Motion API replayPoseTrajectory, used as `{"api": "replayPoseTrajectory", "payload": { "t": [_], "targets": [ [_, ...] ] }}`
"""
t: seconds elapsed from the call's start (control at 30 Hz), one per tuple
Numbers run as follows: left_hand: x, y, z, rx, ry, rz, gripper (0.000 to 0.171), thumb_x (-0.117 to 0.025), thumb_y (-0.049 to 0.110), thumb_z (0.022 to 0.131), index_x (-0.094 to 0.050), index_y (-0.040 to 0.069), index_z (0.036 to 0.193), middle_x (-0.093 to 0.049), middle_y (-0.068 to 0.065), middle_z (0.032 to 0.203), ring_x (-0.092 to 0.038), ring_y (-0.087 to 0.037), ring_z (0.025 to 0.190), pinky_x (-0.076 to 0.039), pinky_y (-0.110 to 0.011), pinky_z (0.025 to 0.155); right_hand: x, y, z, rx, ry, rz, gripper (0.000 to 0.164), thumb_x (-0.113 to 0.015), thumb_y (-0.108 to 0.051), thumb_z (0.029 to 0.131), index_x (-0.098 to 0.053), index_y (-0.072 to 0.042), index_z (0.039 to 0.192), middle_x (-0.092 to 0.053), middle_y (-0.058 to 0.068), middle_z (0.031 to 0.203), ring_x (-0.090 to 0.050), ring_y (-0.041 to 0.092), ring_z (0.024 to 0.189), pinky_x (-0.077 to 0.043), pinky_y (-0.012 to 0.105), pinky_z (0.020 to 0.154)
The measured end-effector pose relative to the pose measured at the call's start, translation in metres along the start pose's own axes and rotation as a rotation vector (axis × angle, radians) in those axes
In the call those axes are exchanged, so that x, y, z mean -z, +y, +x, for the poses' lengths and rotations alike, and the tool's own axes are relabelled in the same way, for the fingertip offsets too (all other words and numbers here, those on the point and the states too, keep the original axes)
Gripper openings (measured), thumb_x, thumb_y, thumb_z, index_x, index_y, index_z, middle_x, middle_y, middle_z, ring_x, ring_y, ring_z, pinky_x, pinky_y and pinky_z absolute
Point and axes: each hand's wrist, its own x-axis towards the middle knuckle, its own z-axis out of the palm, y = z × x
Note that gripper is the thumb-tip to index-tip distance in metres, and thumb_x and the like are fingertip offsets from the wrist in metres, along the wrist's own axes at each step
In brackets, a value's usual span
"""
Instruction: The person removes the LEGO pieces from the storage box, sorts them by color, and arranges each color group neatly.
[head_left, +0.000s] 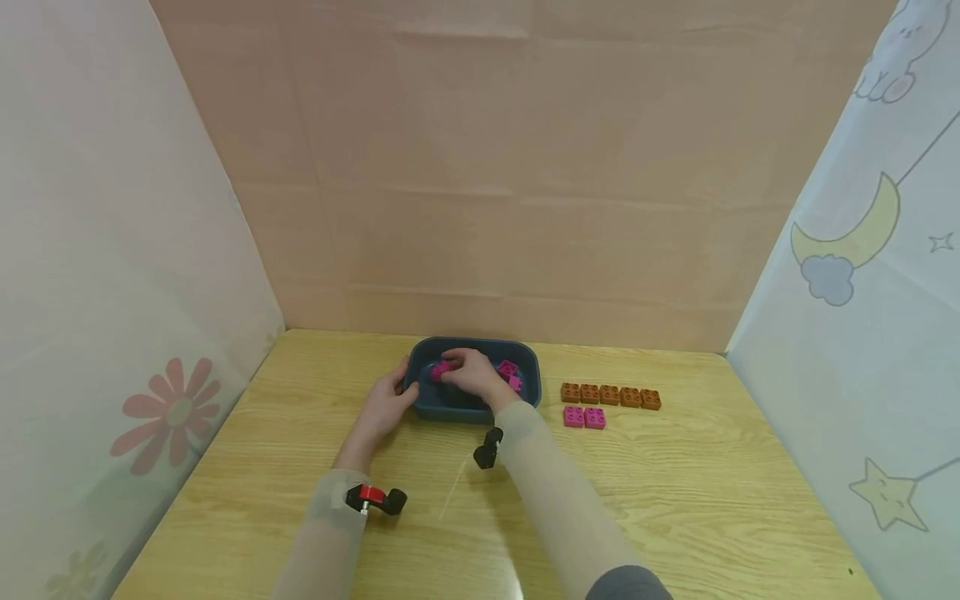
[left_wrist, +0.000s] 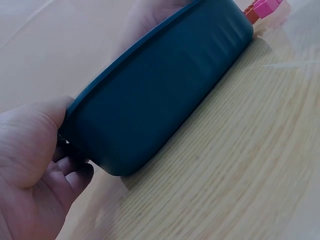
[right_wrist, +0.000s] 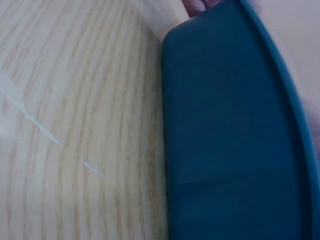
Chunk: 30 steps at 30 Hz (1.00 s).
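Observation:
A dark blue rectangular bin (head_left: 450, 414) stands on the table near the back. My left hand (head_left: 384, 407) holds its left end; in the left wrist view the thumb lies at the rim and the fingers curl beside the end wall of the bin (left_wrist: 160, 90). Reaching over the front rim, my right hand (head_left: 476, 375) pinches a pink toy brick (head_left: 439, 371) inside the bin, on the left side. More pink bricks (head_left: 507, 368) lie at the bin's right end, partly hidden by that hand. The right wrist view shows mostly the bin's outer wall (right_wrist: 230, 130).
Right of the bin, several orange-brown bricks (head_left: 610, 395) form a row on the wooden table (head_left: 712, 467). Two pink bricks (head_left: 584, 417) sit side by side in front of that row. A pinkish cloth backdrop (head_left: 480, 208) rises behind the table, with printed white sheets at both sides.

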Motion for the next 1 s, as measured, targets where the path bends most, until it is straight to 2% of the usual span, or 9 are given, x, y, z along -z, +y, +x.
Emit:
{"api": "replayPoseTrajectory", "payload": {
  "t": [0.2, 0.43, 0.53, 0.67, 0.8, 1.0],
  "targets": [
    [0.000, -0.002, 0.000, 0.013, 0.015, 0.026, 0.065, -0.057, 0.016, 0.101, -0.025, 0.004, 0.157, -0.025, -0.010, 0.162, -0.024, -0.025, 0.148, -0.025, -0.043, 0.118, 0.006, 0.000, 0.000, 0.036, -0.041, 0.031, 0.038, -0.076, -0.025, 0.088, -0.070, -0.014, 0.124, -0.070, 0.003, 0.114, -0.063, 0.018, 0.104, -0.054, 0.038, 0.090],
    [0.000, -0.003, 0.001, 0.011, 0.025, 0.017, 0.066, -0.058, 0.018, 0.101, -0.026, 0.005, 0.157, -0.025, -0.009, 0.162, -0.025, -0.025, 0.147, -0.025, -0.041, 0.118, 0.024, -0.005, -0.010, 0.092, -0.050, 0.232, 0.039, -0.079, -0.020, 0.086, -0.069, -0.016, 0.124, -0.070, 0.001, 0.114, -0.063, 0.017, 0.107, -0.051, 0.040, 0.096],
    [-0.001, -0.002, 0.001, 0.001, 0.026, 0.016, 0.066, -0.058, 0.018, 0.101, -0.026, 0.004, 0.157, -0.025, -0.011, 0.161, -0.025, -0.026, 0.147, -0.025, -0.042, 0.118, 0.034, -0.009, -0.020, 0.122, -0.048, 0.296, 0.040, -0.080, -0.019, 0.086, -0.069, -0.017, 0.124, -0.070, 0.001, 0.116, -0.063, 0.018, 0.110, -0.051, 0.040, 0.098],
    [-0.002, -0.003, 0.001, -0.014, 0.022, 0.009, 0.066, -0.057, 0.016, 0.101, -0.025, 0.002, 0.156, -0.024, -0.013, 0.162, -0.024, -0.028, 0.147, -0.026, -0.042, 0.118, 0.051, -0.011, -0.038, 0.158, -0.001, 0.319, 0.041, -0.083, -0.024, 0.083, -0.071, -0.022, 0.123, -0.070, -0.002, 0.118, -0.062, 0.018, 0.112, -0.050, 0.040, 0.098],
    [-0.002, -0.003, -0.001, -0.019, 0.002, -0.001, 0.066, -0.056, 0.013, 0.102, -0.022, 0.000, 0.156, -0.021, -0.016, 0.162, -0.022, -0.029, 0.148, -0.028, -0.043, 0.117, 0.066, -0.005, -0.060, 0.151, 0.047, 0.315, 0.044, -0.084, -0.029, 0.082, -0.071, -0.027, 0.124, -0.070, -0.004, 0.119, -0.063, 0.019, 0.109, -0.053, 0.041, 0.090],
    [-0.001, -0.004, 0.001, -0.008, 0.002, 0.023, 0.067, -0.057, 0.019, 0.102, -0.023, 0.003, 0.157, -0.022, -0.012, 0.162, -0.024, -0.029, 0.147, -0.028, -0.045, 0.117, 0.084, 0.015, -0.084, 0.168, 0.045, 0.387, 0.050, -0.081, -0.025, 0.085, -0.066, -0.018, 0.132, -0.067, 0.004, 0.124, -0.064, 0.024, 0.111, -0.055, 0.032, 0.089]
  ]
}}
